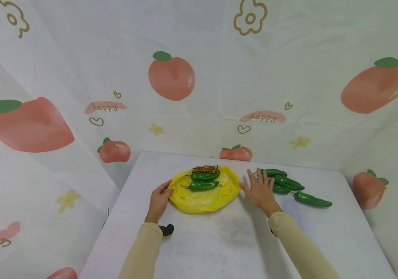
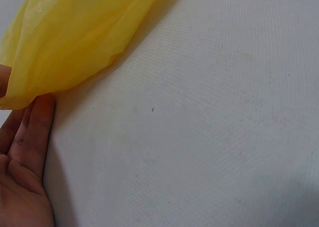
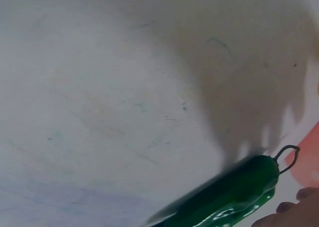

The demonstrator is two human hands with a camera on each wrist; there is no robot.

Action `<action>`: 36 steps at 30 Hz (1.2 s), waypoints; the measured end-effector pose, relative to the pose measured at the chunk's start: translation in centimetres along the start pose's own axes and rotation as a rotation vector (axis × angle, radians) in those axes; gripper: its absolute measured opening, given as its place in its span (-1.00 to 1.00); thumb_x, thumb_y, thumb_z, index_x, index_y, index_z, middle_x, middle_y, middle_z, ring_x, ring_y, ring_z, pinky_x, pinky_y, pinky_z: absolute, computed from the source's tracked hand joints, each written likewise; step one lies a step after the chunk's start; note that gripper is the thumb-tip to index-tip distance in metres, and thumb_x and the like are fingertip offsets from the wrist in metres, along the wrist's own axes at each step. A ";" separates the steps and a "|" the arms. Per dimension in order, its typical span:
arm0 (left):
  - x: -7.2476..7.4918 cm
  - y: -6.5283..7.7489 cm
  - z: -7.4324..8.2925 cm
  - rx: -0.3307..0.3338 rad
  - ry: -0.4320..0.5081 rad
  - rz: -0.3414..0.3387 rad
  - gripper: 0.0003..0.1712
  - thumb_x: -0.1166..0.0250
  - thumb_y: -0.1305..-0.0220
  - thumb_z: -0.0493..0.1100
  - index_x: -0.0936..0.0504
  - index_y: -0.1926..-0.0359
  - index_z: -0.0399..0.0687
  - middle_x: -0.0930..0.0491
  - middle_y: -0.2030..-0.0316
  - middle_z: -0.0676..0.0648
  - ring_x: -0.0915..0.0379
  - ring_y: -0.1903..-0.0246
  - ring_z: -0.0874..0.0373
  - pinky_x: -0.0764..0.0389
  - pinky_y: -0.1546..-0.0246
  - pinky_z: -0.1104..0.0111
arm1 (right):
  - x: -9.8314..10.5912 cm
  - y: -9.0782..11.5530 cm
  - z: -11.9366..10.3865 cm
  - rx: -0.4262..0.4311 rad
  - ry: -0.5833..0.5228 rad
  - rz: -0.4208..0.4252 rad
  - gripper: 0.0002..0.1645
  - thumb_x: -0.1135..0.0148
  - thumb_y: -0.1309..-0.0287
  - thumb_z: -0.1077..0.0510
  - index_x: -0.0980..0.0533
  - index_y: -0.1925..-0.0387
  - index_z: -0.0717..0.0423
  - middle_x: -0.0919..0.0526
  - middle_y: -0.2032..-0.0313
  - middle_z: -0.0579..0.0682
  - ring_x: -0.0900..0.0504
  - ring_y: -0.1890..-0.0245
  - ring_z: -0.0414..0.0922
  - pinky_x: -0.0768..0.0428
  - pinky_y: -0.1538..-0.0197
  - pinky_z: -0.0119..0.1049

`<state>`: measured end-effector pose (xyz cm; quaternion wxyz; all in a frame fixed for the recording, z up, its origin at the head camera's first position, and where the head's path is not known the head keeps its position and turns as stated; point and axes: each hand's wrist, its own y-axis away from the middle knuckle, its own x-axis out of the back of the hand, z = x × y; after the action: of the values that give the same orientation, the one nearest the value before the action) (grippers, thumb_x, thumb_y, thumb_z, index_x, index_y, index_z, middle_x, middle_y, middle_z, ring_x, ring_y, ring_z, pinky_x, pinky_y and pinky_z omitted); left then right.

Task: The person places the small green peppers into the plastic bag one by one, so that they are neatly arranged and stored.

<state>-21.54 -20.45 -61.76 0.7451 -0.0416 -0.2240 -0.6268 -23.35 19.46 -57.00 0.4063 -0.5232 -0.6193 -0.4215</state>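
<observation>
A yellow plastic bag (image 1: 199,204) lies spread on the table, with two green peppers (image 1: 204,186) side by side on it. At its left edge my left hand (image 1: 158,201) pinches the plastic between thumb and fingers. The left wrist view shows fingers (image 2: 40,127) under the lifted yellow edge. My right hand (image 1: 262,192) is spread, palm down, beside several green peppers (image 1: 289,182) to the right of the bag, holding nothing. In the right wrist view, its fingertips (image 3: 286,207) appear beside a pepper (image 3: 224,194) with a curved stem.
One pepper (image 1: 313,200) lies at the right end of the group, pointing toward the right edge of the white table (image 1: 212,248). A black object (image 1: 167,230) shows by my left cuff. Fruit-printed sheeting (image 1: 205,128) hangs along the back and sides.
</observation>
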 end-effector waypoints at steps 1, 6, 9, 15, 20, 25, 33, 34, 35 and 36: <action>0.0 0.0 0.0 0.003 0.001 0.001 -0.49 -0.24 -0.41 -0.03 -0.54 -0.37 0.28 -0.53 -0.35 -0.01 -0.41 0.08 0.06 -0.49 0.10 0.38 | 0.0 0.1 0.1 0.002 -0.007 0.005 0.02 0.25 -0.43 -0.48 0.06 -0.63 0.05 0.22 -0.60 0.39 0.25 -0.57 0.45 0.36 -0.44 0.54; 0.0 0.0 0.0 -0.002 -0.001 0.003 -0.48 -0.23 -0.42 -0.03 -0.54 -0.37 0.28 -0.52 -0.35 -0.02 -0.41 0.08 0.06 -0.49 0.10 0.38 | -0.1 0.3 1.0 0.003 -0.015 0.022 0.04 0.19 -0.42 -0.47 0.06 -0.63 0.08 0.19 -0.60 0.39 0.23 -0.56 0.46 0.33 -0.44 0.54; 0.0 0.0 -0.1 0.001 0.004 0.005 -0.49 -0.24 -0.41 -0.02 -0.54 -0.36 0.30 -0.53 -0.34 0.00 -0.41 0.08 0.06 -0.50 0.08 0.35 | -0.2 0.4 1.5 -0.001 -0.004 0.029 0.05 0.18 -0.42 -0.47 0.07 -0.63 0.09 0.17 -0.60 0.39 0.21 -0.57 0.45 0.29 -0.45 0.54; -0.1 -0.1 -0.2 0.002 0.004 0.004 -0.49 -0.24 -0.41 -0.01 -0.54 -0.35 0.32 -0.54 -0.33 0.02 -0.41 0.05 0.05 -0.49 0.03 0.34 | -0.2 0.7 2.3 0.001 0.024 0.041 0.06 0.11 -0.41 -0.47 0.03 -0.61 0.11 0.15 -0.58 0.42 0.16 -0.55 0.46 0.21 -0.44 0.55; -0.1 -0.2 -0.2 0.001 -0.003 0.003 -0.49 -0.23 -0.41 -0.02 -0.54 -0.36 0.31 -0.54 -0.34 0.02 -0.41 0.05 0.05 -0.49 0.02 0.35 | -0.1 1.1 3.0 0.006 0.022 0.052 0.08 -0.03 -0.37 -0.41 0.01 -0.60 0.14 0.10 -0.56 0.44 0.12 -0.53 0.47 0.16 -0.45 0.54; -0.1 -0.3 -0.2 0.002 -0.007 0.008 -0.49 -0.23 -0.41 -0.02 -0.54 -0.36 0.29 -0.54 -0.34 0.00 -0.41 0.05 0.05 -0.49 0.02 0.34 | -0.2 1.4 3.9 0.019 0.047 0.106 0.10 -0.19 -0.30 -0.36 -0.03 -0.59 0.14 -0.03 -0.51 0.45 -0.05 -0.47 0.46 -0.02 -0.45 0.49; -0.2 -0.1 -0.1 0.011 -0.012 0.013 -0.51 -0.23 -0.41 -0.01 -0.55 -0.34 0.31 -0.55 -0.32 0.02 -0.40 0.04 0.06 -0.48 0.00 0.32 | -0.4 1.4 5.6 0.032 0.111 0.157 0.10 -0.27 -0.24 -0.35 -0.11 -0.56 0.14 -0.18 -0.42 0.49 -0.24 -0.35 0.48 -0.29 -0.32 0.44; -0.2 -0.1 -0.1 0.011 -0.014 0.013 -0.51 -0.23 -0.42 -0.01 -0.55 -0.34 0.31 -0.56 -0.32 0.03 -0.40 0.04 0.06 -0.48 -0.01 0.32 | -0.4 1.4 5.7 0.029 0.117 0.160 0.09 -0.27 -0.23 -0.34 -0.11 -0.56 0.13 -0.18 -0.41 0.48 -0.25 -0.34 0.48 -0.31 -0.30 0.44; -0.2 0.0 -0.1 0.009 -0.015 0.013 -0.51 -0.23 -0.42 -0.01 -0.55 -0.34 0.32 -0.56 -0.31 0.03 -0.40 0.04 0.06 -0.48 -0.01 0.31 | -0.3 1.4 5.8 0.028 0.120 0.166 0.08 -0.28 -0.23 -0.33 -0.12 -0.55 0.12 -0.20 -0.40 0.48 -0.26 -0.33 0.49 -0.33 -0.27 0.44; -0.2 0.0 -0.1 0.008 -0.016 0.014 -0.51 -0.22 -0.42 -0.01 -0.55 -0.34 0.31 -0.56 -0.32 0.03 -0.40 0.03 0.06 -0.47 -0.01 0.32 | -0.2 1.4 5.9 0.029 0.124 0.173 0.07 -0.30 -0.22 -0.32 -0.14 -0.54 0.13 -0.21 -0.39 0.48 -0.27 -0.31 0.49 -0.35 -0.24 0.44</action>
<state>-21.58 -20.31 -61.92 0.7477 -0.0453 -0.2320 -0.6206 -22.27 25.14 -58.95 0.4864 -0.5417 -0.5515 -0.4073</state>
